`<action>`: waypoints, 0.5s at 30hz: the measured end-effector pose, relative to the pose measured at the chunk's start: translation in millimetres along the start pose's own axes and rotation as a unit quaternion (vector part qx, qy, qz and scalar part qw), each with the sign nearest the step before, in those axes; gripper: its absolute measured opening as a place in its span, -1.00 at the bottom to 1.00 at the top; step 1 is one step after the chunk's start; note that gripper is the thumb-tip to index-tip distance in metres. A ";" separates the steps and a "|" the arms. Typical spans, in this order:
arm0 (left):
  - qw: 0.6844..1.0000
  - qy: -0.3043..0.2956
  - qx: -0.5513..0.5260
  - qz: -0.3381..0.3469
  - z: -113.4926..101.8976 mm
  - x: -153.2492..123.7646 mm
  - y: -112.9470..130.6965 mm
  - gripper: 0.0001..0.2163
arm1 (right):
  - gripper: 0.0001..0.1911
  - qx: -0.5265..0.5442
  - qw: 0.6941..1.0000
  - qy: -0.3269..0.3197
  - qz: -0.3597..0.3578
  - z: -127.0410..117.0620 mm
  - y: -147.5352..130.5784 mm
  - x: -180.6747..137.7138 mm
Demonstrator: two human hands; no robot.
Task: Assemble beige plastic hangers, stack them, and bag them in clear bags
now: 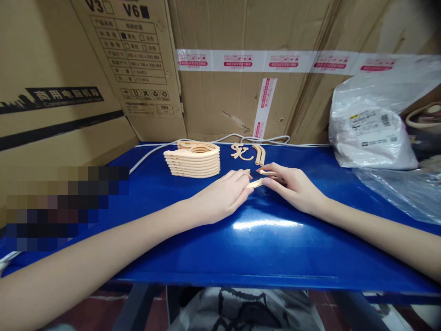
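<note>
My left hand and my right hand meet over the middle of a blue table. Between their fingertips they pinch a small peach plastic strip, one hand at each end. A second short peach piece pokes out by my right fingers. A stack of several peach plastic hanger-shaped parts stands just behind my left hand. Loose curved peach pieces lie behind both hands.
Cardboard boxes wall in the back and left of the table. A white cable runs along the back edge. A clear plastic bag with labelled contents sits at the right. A grey bag lies below the table's front edge.
</note>
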State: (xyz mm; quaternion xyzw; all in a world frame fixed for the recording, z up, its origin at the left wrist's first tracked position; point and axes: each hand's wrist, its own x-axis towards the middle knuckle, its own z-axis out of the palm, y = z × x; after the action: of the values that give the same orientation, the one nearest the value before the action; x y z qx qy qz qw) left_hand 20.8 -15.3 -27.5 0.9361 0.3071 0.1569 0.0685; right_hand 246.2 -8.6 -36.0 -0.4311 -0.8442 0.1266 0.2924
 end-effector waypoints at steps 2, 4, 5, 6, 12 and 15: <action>1.000 0.003 -0.001 0.001 -0.4 0.3 0.5 -0.68 | -0.59 0.005 1.000 0.010 -0.005 0.5 0.1 0.0; 1.000 0.007 0.000 0.000 -0.3 0.6 0.0 -0.68 | -0.60 0.009 1.000 0.018 -0.003 0.5 -0.1 0.0; 1.000 0.010 0.000 0.000 -0.1 0.7 -0.4 -0.67 | -0.60 0.008 1.000 0.020 -0.002 0.4 -0.3 -0.1; 1.000 0.013 0.000 0.000 0.2 0.8 -0.9 -0.66 | -0.59 0.007 1.000 0.019 -0.002 0.3 -0.5 -0.1; 1.000 0.021 0.006 -0.005 0.4 0.7 -2.0 -0.65 | -0.59 -0.021 1.000 0.008 -0.015 1.3 -1.8 -0.1; 1.000 0.021 0.008 -0.003 -0.6 0.8 -1.7 -0.66 | -0.59 -0.024 1.000 -0.002 -0.005 1.5 -2.0 0.0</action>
State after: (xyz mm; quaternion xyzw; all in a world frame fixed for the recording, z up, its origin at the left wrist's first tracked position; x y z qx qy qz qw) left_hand 20.3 -13.5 -27.2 0.9322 0.3125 0.1743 0.0550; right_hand 244.0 -9.8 -36.2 -0.4332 -0.8499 0.1056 0.2808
